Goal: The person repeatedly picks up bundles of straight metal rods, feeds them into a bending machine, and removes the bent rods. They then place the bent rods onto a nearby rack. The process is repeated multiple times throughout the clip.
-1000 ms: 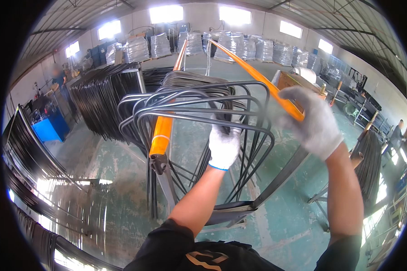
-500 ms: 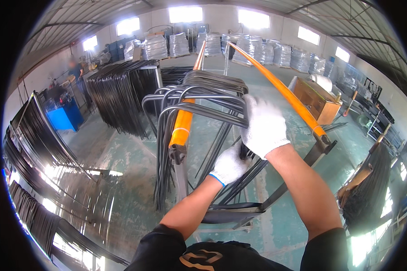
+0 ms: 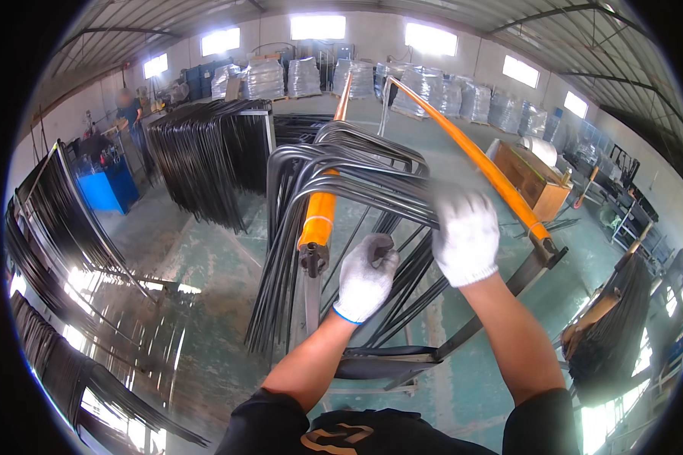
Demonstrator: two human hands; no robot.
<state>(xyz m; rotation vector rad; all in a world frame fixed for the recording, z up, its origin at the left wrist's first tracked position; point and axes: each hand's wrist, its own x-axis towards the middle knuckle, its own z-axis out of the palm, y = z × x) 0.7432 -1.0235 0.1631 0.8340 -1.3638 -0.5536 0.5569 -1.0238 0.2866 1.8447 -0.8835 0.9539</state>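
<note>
Tubes, dark, shiny and bent at the top, hang across the left orange pole in front of you. Some long legs drop down on the left side of that pole, and more slant down behind your two hands.

A second ago the bent tops were spread wide like a fan. Now they lie much closer, side by side, so the bunch is neater, though the tops do not all line up yet.

Your right grip, in a white glove, is up at the right-hand bends of the near tubes. The fingers are blurry, so I cannot tell if they pinch the tubes or just push them.

Your left grip, gloved too, has come away from the dark legs it was up against half a second ago. It is just below the bent tops, with fingers curled toward the thumb. I cannot tell if anything is pinched there.

The right orange pole runs past your right grip, a little apart from it.
</note>
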